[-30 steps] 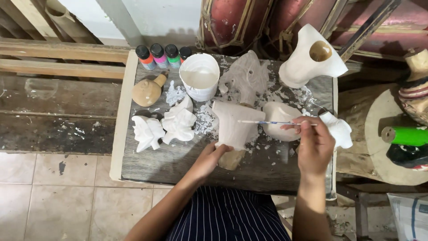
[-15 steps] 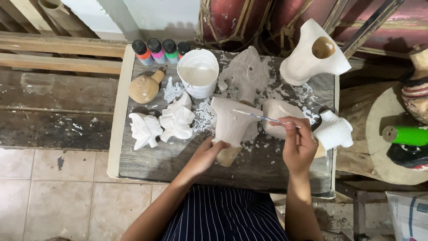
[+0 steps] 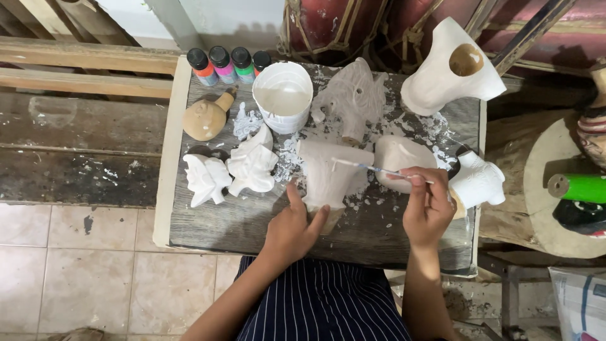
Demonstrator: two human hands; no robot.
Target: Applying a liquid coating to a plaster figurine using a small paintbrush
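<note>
The brush (image 3: 379,169) tip has apparently shifted left across the carving (image 3: 331,177).

Left hand (image 3: 291,228) cupped, fingers spread — right hand (image 3: 427,205) pinched, forearms converging

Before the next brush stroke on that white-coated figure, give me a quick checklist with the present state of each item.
1. Left hand steadies the figure at its lower end: ok.
2. Right hand grips the brush: ok.
3. Brush tip over the figure's top: ok.
4. Paint tub uncovered behind the figure: ok.
5. Paint loaded on the bristles: cannot tell.
6. Two white carvings clear of the left hand: ok.
</note>
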